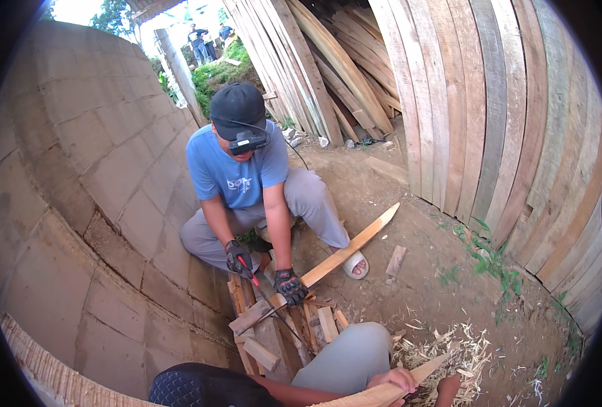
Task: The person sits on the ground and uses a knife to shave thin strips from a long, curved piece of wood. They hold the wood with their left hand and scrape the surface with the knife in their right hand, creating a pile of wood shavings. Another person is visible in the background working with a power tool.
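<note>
Block wall [111, 169] at 9 o'clock, plank wall [477, 102] at 2; a gloved co-worker [236, 169] hunches low at 10, close to centre, over a long board [348, 254] that slants from 3 toward 7. At 5 o'clock, pale shavings [476, 349] litter the dirt beside my pointed piece of wood [428, 368], which runs out past the bottom edge. My left hand [399, 381] has its fingers closed around that piece, behind the tip; my right hand [448, 390] is near the tip, partly cut off (cannot tell whether its fingers are wide, narrow or holding anything).
</note>
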A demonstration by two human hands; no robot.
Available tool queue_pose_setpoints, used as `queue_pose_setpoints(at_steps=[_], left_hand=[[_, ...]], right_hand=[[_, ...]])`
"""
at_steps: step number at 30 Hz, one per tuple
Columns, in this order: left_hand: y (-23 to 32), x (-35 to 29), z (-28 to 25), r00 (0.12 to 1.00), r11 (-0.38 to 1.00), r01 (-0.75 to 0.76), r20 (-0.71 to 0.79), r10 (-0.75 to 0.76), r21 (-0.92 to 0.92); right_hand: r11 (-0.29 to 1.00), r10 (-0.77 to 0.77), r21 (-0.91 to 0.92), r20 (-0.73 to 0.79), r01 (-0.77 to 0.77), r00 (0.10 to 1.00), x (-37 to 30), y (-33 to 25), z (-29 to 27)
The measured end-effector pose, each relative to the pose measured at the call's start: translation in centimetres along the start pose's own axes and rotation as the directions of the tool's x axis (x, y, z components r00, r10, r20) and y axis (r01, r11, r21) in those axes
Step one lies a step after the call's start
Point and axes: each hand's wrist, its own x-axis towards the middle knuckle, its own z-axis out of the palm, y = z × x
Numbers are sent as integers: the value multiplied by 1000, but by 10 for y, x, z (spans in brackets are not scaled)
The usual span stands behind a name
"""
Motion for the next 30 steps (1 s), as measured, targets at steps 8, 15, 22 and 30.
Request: queue_pose_setpoints(at_steps=[8,15,22,30], left_hand=[[18,7,0,999,1000,30,-32,-30,-4],[6,20,7,997,999,-1,-79,-3,-49],[54,34,47,939,993,85,-340,-50,87],[48,95,20,969,957,159,-221,-105,242]], right_hand=[[993,-108,-33,71,111,992,10,24,26],[997,-56,38,-94,60,994,65,53,27],[861,-340,-342,164,377,926,78,-12,-45],[893,-301,-277,214,354,929,135,15,-2]])
